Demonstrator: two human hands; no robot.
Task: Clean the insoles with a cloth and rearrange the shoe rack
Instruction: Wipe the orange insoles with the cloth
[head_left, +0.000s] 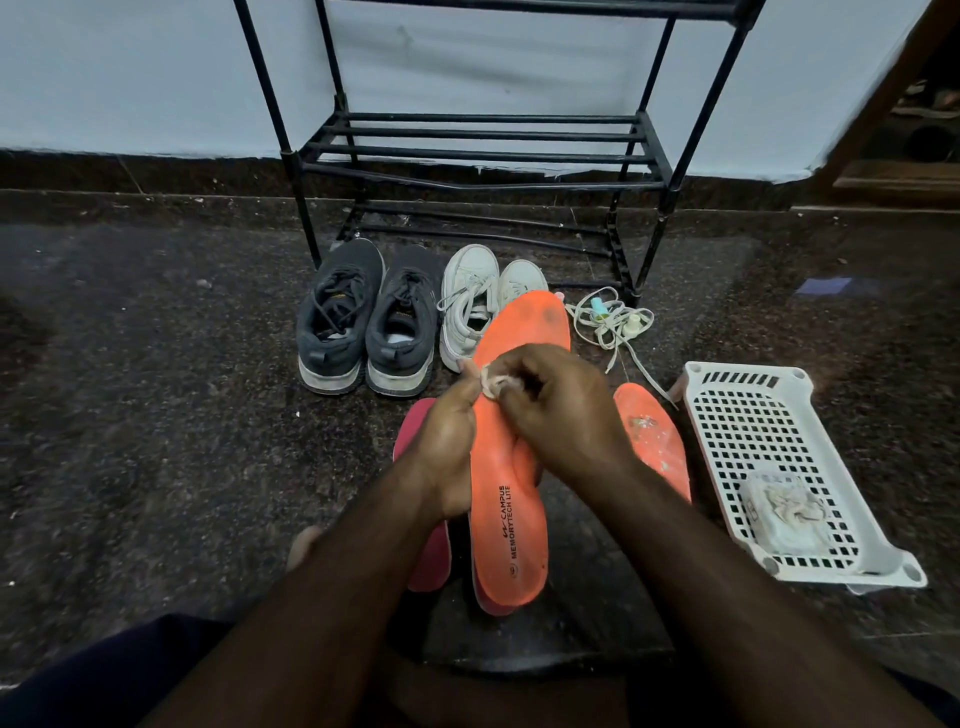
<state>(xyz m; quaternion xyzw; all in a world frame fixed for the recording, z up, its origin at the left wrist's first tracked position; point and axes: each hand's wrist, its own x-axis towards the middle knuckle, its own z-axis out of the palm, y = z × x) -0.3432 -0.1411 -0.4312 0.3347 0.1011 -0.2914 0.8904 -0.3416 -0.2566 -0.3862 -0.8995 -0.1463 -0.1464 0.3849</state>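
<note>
Dark floor (156, 415), hands gripping insole (511, 530), cloth (493, 383)

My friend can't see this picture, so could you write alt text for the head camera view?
A person's left hand holds an orange insole while the right hand rubs it with a small cloth. Dark shoes and white shoes sit on the floor before an empty black rack; a white basket lies at right.

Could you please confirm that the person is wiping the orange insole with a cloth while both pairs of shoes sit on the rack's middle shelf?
Not quite: the head view shows the dark shoes and white shoes on the floor before the rack, not on its shelf. The hands do wipe the orange insole with a cloth.
</note>
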